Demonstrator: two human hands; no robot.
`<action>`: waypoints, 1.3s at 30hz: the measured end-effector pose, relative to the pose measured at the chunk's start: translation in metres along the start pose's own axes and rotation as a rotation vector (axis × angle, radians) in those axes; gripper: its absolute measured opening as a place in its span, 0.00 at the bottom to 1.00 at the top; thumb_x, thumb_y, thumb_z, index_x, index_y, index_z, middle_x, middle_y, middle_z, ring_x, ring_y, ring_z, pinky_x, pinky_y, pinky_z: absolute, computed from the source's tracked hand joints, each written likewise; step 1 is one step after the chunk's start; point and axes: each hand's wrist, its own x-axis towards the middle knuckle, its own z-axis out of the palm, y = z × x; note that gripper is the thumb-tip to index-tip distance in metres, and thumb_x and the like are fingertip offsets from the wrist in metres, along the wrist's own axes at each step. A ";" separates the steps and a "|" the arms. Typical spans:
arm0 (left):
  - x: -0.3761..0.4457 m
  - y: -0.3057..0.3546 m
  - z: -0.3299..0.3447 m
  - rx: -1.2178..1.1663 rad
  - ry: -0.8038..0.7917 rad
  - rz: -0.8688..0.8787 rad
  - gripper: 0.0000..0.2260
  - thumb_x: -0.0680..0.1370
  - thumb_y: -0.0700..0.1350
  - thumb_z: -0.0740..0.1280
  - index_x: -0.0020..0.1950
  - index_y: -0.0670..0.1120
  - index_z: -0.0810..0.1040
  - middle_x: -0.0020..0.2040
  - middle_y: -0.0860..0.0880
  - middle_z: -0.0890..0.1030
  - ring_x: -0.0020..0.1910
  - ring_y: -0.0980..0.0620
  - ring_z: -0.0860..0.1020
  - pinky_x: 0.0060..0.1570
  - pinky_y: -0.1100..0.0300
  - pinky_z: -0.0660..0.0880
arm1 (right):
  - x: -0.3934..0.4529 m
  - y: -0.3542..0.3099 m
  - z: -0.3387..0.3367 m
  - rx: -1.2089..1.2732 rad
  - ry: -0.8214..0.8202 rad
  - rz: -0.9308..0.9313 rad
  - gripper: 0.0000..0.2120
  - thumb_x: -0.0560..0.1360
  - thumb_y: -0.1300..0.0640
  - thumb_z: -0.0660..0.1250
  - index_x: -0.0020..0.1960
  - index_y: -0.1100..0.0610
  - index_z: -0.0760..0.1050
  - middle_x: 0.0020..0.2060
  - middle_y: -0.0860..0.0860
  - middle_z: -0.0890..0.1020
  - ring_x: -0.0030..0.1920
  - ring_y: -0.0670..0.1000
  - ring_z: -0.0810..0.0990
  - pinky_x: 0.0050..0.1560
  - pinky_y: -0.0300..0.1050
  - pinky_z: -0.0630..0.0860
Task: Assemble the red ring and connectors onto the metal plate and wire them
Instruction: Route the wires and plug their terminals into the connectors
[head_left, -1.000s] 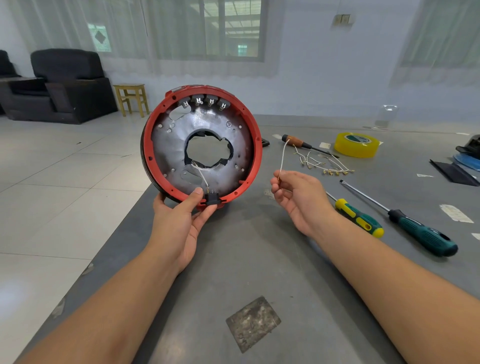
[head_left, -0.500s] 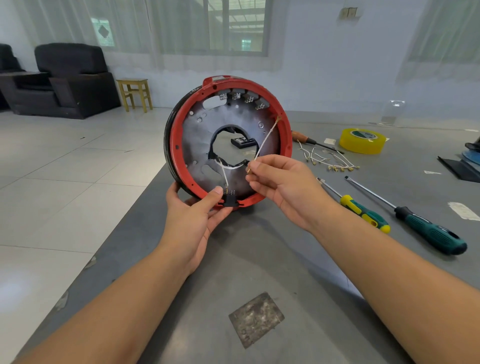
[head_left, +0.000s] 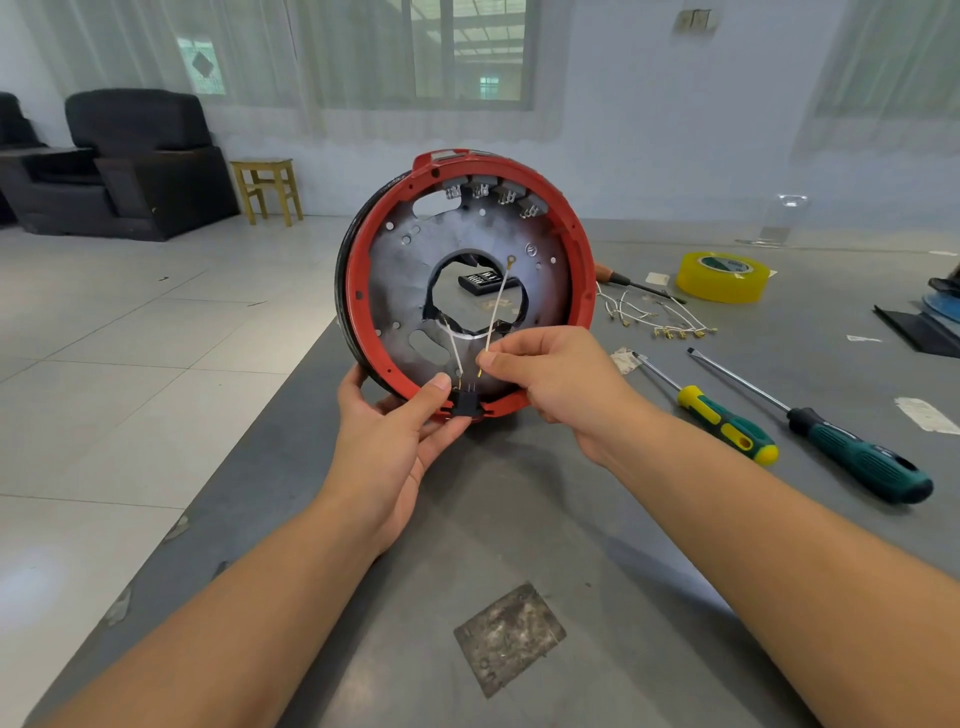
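Note:
The round metal plate (head_left: 395, 291) stands upright on edge above the grey table, with the red ring (head_left: 582, 291) fitted around it. My left hand (head_left: 395, 431) grips the bottom rim, thumb beside a black connector (head_left: 464, 401) seated there. A white wire (head_left: 453, 347) runs from that connector up to the plate's centre hole. My right hand (head_left: 556, 379) pinches a second white wire (head_left: 497, 306) with a ring terminal on top; its brass lower tip sits just right of the connector's pins. Several metal connectors (head_left: 491, 195) line the upper inside of the ring.
On the table to the right lie a bundle of loose white wires (head_left: 654, 317), a yellow-green screwdriver (head_left: 722, 421), a dark green screwdriver (head_left: 857, 457), an orange-handled tool (head_left: 618, 278) and a yellow tape roll (head_left: 723, 276). A black part (head_left: 483, 283) shows through the plate's hole. Table edge runs along the left.
My right hand brought the wire from the table's right side to the plate and lowered its tip to the black connector. The plate has shifted right and tilted more upright.

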 end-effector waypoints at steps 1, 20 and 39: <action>0.000 0.000 0.000 -0.002 -0.004 -0.002 0.31 0.78 0.35 0.75 0.74 0.53 0.66 0.60 0.40 0.84 0.52 0.42 0.88 0.46 0.53 0.85 | 0.001 0.001 0.001 -0.016 0.008 0.000 0.03 0.76 0.57 0.75 0.46 0.56 0.86 0.34 0.47 0.84 0.23 0.37 0.73 0.22 0.28 0.64; 0.003 -0.003 -0.003 -0.007 -0.019 0.002 0.33 0.76 0.35 0.76 0.74 0.55 0.66 0.60 0.40 0.84 0.52 0.42 0.88 0.47 0.52 0.85 | 0.001 0.006 0.010 -0.102 0.036 -0.094 0.05 0.76 0.55 0.76 0.41 0.49 0.86 0.38 0.49 0.88 0.44 0.50 0.86 0.55 0.56 0.82; 0.001 -0.002 -0.001 -0.002 -0.006 0.002 0.30 0.76 0.34 0.76 0.71 0.54 0.68 0.58 0.40 0.83 0.52 0.43 0.88 0.46 0.53 0.85 | 0.002 0.005 0.007 -0.245 -0.019 -0.154 0.04 0.77 0.53 0.74 0.44 0.50 0.87 0.39 0.46 0.87 0.45 0.46 0.85 0.50 0.43 0.80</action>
